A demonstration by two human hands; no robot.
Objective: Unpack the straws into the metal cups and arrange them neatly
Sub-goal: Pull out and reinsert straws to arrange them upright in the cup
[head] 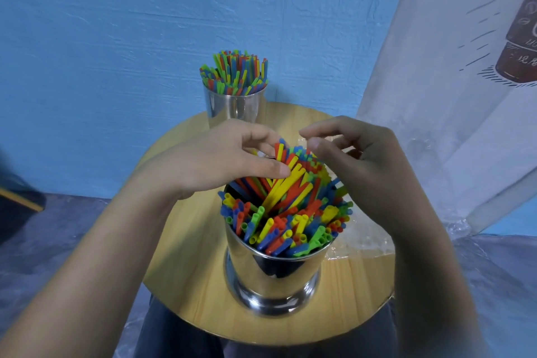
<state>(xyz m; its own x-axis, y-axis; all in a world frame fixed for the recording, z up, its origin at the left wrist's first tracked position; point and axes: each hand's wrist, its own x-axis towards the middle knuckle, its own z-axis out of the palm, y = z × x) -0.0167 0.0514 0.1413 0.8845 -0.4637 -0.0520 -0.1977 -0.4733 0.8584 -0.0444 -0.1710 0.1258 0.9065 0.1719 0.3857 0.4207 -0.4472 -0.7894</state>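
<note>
A round wooden table [186, 279] stands before a blue textured wall [116, 23], a white printed curtain [453, 67] hanging right.

Bare worktop [189, 270] is lying open along the left edge. The near cup [273, 273] is blocking the middle and the far cup [235, 104] the back edge, their straws [287, 212] bristling upward. Crumpled wrap [360, 244] is covering the right edge.

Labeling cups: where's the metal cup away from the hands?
Head view: the far metal cup stands at the round table's back edge, left of centre, before the blue wall, behind the left hand.
</note>
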